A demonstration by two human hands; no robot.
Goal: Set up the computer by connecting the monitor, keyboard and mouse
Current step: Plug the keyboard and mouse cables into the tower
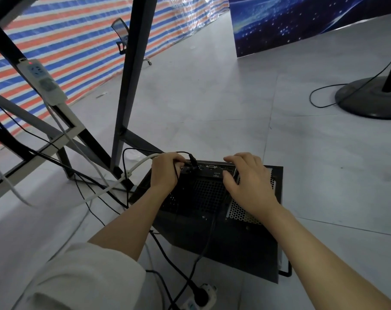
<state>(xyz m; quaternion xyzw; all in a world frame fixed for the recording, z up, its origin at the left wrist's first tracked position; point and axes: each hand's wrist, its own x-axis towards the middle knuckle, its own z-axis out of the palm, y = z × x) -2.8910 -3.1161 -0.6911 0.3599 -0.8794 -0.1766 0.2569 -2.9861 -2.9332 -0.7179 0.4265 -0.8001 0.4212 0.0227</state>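
Observation:
A black computer case lies on the grey floor with its back panel facing up. The port strip runs along its far edge. My left hand grips a thin black cable at the left end of that strip. Its plug stands at a port there. My right hand rests on the right side of the panel, fingers spread and relaxed, thumb near the audio jacks. A black power cord runs from the case down to a white power strip. No monitor, keyboard or mouse is in sight.
Black table legs and their cross bars stand to the left. A white power strip is fixed to one leg, with white and black cables hanging down. A round fan base with its cord sits at the right. An office chair stands far back.

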